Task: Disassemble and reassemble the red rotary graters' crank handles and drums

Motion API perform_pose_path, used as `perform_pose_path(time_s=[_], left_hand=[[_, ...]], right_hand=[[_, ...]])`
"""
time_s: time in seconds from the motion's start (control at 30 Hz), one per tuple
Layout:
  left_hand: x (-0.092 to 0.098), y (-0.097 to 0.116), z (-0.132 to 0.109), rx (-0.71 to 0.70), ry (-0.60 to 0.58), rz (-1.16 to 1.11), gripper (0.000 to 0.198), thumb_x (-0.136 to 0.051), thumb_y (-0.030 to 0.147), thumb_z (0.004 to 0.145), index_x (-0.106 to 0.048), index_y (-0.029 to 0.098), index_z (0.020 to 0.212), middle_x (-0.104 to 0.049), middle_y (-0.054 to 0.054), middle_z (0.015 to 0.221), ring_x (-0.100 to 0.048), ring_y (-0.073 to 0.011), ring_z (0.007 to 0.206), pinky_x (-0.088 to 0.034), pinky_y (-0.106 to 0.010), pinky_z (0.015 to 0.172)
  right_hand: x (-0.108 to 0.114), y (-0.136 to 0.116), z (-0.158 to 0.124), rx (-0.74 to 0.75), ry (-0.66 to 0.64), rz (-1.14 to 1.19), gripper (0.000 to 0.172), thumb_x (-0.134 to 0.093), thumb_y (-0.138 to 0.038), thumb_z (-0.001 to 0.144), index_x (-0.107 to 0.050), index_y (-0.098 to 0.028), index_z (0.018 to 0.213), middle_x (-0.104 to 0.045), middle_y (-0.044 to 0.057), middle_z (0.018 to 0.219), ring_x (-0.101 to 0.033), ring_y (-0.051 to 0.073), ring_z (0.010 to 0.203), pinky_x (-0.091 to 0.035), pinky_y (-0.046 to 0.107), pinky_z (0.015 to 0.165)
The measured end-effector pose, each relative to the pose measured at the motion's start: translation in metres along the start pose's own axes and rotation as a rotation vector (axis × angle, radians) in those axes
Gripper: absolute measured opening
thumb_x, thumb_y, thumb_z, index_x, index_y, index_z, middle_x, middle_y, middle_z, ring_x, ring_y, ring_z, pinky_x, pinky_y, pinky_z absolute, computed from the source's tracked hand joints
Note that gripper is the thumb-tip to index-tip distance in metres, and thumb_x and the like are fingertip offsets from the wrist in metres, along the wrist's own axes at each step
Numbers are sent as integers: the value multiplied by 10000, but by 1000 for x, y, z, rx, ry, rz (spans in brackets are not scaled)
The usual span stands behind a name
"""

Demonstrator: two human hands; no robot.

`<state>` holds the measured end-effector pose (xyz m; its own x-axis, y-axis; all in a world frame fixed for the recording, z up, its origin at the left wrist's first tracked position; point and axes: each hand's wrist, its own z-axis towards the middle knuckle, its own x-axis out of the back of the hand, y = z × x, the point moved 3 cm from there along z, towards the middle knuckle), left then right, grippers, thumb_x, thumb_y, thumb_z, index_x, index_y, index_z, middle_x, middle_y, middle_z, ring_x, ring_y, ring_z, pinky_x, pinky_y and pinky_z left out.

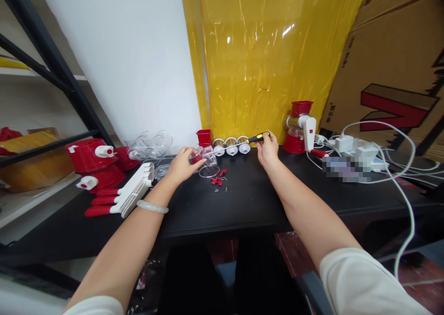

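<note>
My right hand (268, 149) is closed round the black and yellow handle of a screwdriver (255, 138). Its long shaft points left, and the tip is at a clear plastic part (209, 157). My left hand (185, 162) grips that clear part from its left side; a bit of red shows near the fingers. Whether the tip sits in a screw is too small to tell. Below the clear part lie small red pieces (217, 181) and several tiny metal bits (226, 189). Behind stand three metal grater drums (231, 146) and a red hopper (204, 138).
On the left are red grater bodies (90, 164), white crank handles with red grips (133, 192) and clear plastic parts (151, 144). An assembled red grater (296, 134) stands at right. Beyond it are white cables and chargers (364, 151). A large cardboard box (385, 65) leans behind.
</note>
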<state>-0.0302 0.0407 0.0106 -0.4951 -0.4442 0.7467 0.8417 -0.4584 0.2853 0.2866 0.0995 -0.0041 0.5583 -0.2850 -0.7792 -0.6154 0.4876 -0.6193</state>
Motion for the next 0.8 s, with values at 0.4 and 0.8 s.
perform_pose_path(time_s=[0.4,0.8], left_hand=[[0,0,0,9,-3,5,461,-637,600,837,-596,228,1107,-608,-93,1200,-603,-290,1136,-483,-434,1007],[1,1,0,14,-3,5,454,-634,599,842,-595,230,1105,-609,-92,1201,-599,-287,1141,-483,-434,1006]], right_hand=[[-3,-3,-4,-27,-35,28,424,-445,-122,842,-532,-272,1229,-638,-48,825,-669,79,748,-567,286,810],[-1,1,1,-23,-23,1,332,-526,-142,788,-493,-261,1096,-648,-43,821,-704,105,791,-575,293,795]])
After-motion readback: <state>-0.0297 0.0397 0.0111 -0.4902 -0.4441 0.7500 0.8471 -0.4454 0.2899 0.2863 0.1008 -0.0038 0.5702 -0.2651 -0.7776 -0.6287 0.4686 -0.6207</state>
